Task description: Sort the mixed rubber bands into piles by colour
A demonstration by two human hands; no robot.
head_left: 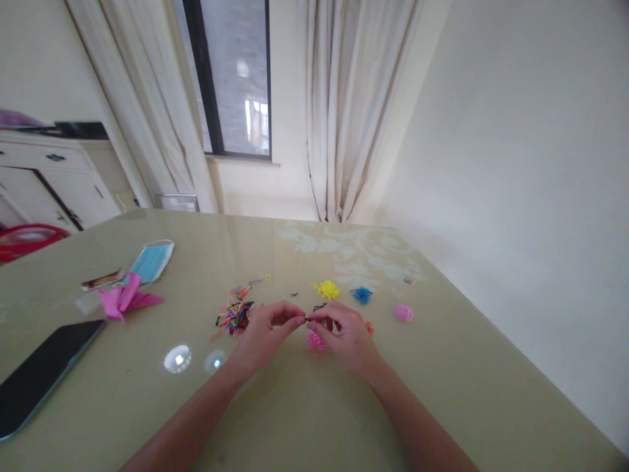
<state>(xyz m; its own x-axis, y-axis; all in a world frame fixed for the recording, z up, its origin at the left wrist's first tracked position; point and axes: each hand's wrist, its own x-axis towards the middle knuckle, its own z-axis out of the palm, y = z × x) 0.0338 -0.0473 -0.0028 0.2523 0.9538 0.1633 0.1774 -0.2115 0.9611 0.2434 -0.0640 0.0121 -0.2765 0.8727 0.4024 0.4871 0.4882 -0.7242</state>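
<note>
My left hand and my right hand meet over the table, fingertips almost touching. Between them both pinch a tiny black rubber band, mostly covered by the fingers. A mixed heap of coloured rubber bands lies just left of my left hand. Around my right hand are single-colour piles: yellow bands behind it, blue bands to the right, pink bands below. Red bands and black bands are partly hidden by that hand. One loose dark band lies farther back.
To the left on the glossy table are a phone, a pink folded paper and a blue face mask. A pink round object sits at the right, near a small clear container. A wall borders the right side.
</note>
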